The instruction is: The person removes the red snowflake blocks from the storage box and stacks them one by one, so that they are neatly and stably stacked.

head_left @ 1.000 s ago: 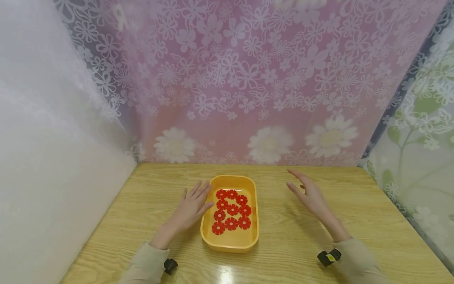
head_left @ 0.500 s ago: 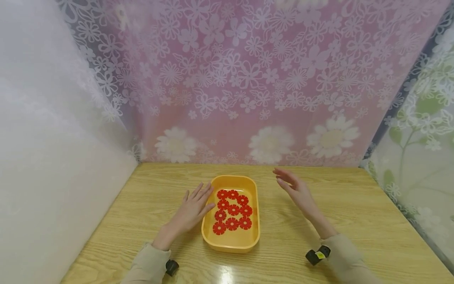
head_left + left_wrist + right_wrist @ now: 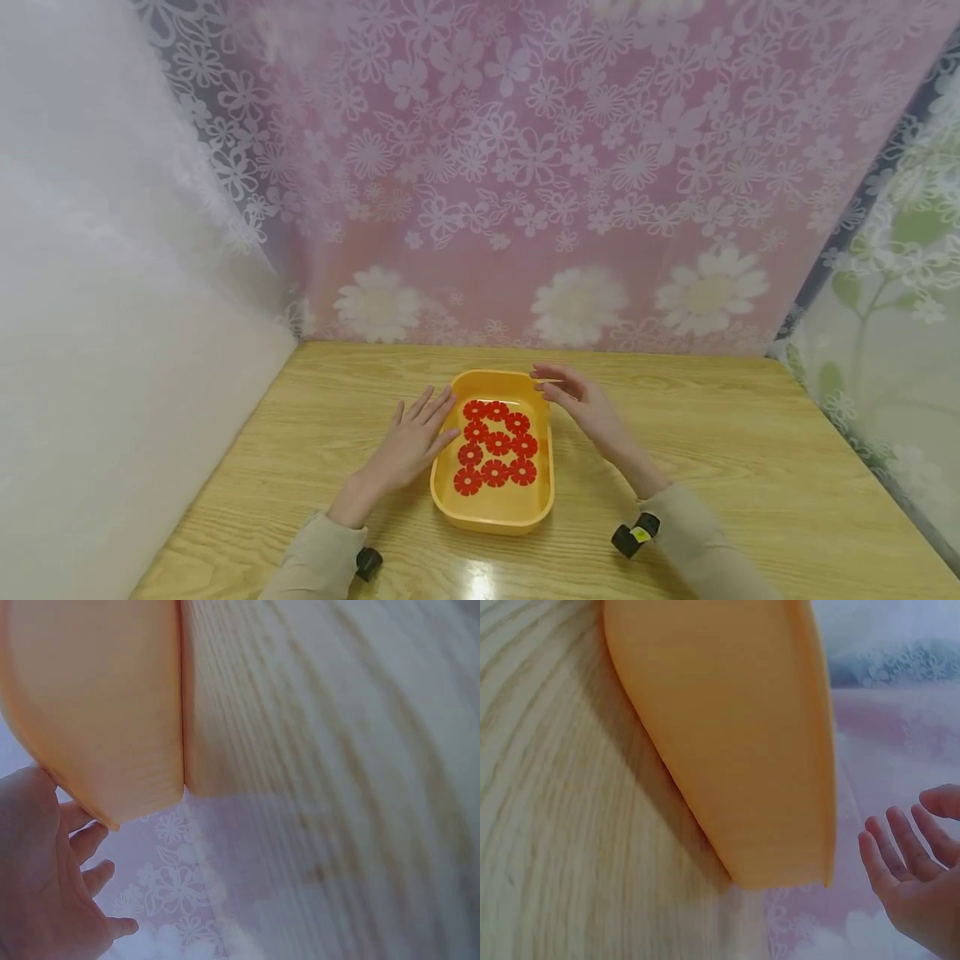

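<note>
A yellow plastic tray (image 3: 495, 523) stands on the table, with several red notched flower-shaped discs (image 3: 498, 443) lying flat on its floor. My left hand (image 3: 408, 442) rests along the tray's left rim, fingers spread and thumb reaching over the edge; the left wrist view shows its fingertips right at the rim. At the far right corner hovers my right hand (image 3: 588, 412), fingers loosely bent and fingertips overlapping the rim in the head view. Nothing is between its fingers. In the right wrist view the tray's outer wall (image 3: 727, 750) fills the middle, and the hand is at lower right.
The wood-grain table (image 3: 712, 467) extends on both sides of the tray. Behind it hangs a pink flowered curtain (image 3: 480, 200), with a white wall (image 3: 135, 275) at left and a floral panel (image 3: 892, 358) at right. Both wrists carry small black camera mounts (image 3: 636, 535).
My right hand has moved left from the open table to the tray's far right corner. My left hand stays at the left rim, and the discs lie as before.
</note>
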The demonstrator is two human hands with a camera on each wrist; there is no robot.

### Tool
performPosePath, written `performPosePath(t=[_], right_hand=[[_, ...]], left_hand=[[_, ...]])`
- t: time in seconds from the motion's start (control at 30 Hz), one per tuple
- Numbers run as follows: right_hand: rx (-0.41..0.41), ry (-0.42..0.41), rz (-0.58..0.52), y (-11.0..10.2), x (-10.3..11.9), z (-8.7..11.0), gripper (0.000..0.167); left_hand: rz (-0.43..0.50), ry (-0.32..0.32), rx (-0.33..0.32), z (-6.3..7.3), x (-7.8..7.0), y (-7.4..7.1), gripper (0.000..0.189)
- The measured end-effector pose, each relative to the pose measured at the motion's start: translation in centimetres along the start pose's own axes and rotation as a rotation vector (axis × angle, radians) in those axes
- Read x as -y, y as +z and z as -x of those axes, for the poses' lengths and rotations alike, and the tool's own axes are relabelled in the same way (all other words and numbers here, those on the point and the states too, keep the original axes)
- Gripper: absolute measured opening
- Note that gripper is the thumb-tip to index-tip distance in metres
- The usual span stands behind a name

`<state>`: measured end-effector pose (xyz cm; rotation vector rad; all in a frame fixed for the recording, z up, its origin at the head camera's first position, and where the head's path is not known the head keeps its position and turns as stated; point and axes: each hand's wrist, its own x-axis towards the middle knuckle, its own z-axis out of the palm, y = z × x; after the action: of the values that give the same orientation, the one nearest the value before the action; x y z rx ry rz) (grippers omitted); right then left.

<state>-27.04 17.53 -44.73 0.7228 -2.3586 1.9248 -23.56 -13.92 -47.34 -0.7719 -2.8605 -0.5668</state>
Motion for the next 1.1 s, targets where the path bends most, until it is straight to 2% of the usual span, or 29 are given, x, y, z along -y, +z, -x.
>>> performPosePath(t=[0.23,0.5,0.77,0.97,1.1], right_hand=[[0.107,-0.003,0.100,2.4,0.2,-0.8,0.036],[0.237,0.026,0.200,3.6,-0.2,-1.9,0.034],[0.348,-0.006,0.405,4.0,-0.2,-3.0,0.036],[0.442,-0.003,0.611,4.4,0.5,-3.5,0.033],[0.477,0.012,0.722,4.9,0.6,-3.7,0.031]], left_hand=[[-0.038,-0.005,-0.016,-0.3,0.1,0.4,0.061],[-0.043,-0.012,-0.024,-0.6,0.1,0.7,0.062],[-0.042,-0.015,-0.033,-0.8,0.1,0.7,0.062],[-0.049,-0.009,-0.037,-0.9,0.2,0.8,0.062],[-0.055,-0.013,-0.029,-0.8,0.1,0.8,0.062]])
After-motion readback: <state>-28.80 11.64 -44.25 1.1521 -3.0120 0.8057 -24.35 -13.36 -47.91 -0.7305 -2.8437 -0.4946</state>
